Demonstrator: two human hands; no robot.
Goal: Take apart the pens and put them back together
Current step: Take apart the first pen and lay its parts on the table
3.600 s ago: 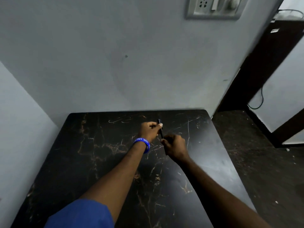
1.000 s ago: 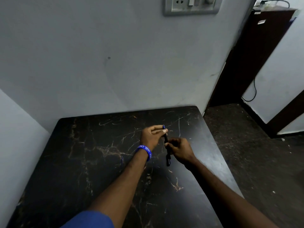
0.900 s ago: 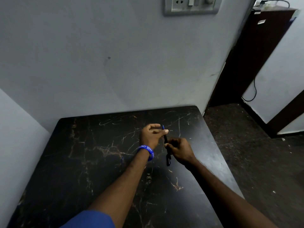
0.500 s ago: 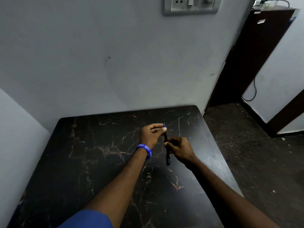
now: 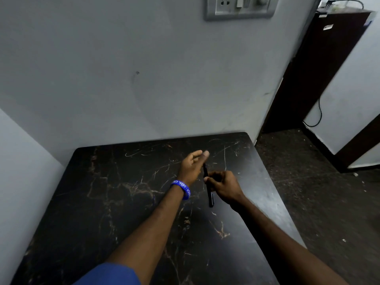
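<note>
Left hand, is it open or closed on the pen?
Open: the left hand has fingers spread beside the pen, which the right hand grips.

left hand [image 5: 192, 166]: fingers opened, released pen [image 5: 208, 186] tip | pen now only in right hand [image 5: 225, 187]

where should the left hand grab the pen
Grip the bare upper end of the pen, above the right hand, coming from the left. The pen stands nearly upright, the right hand covers its middle, and the open left hand is already beside that end.
</note>
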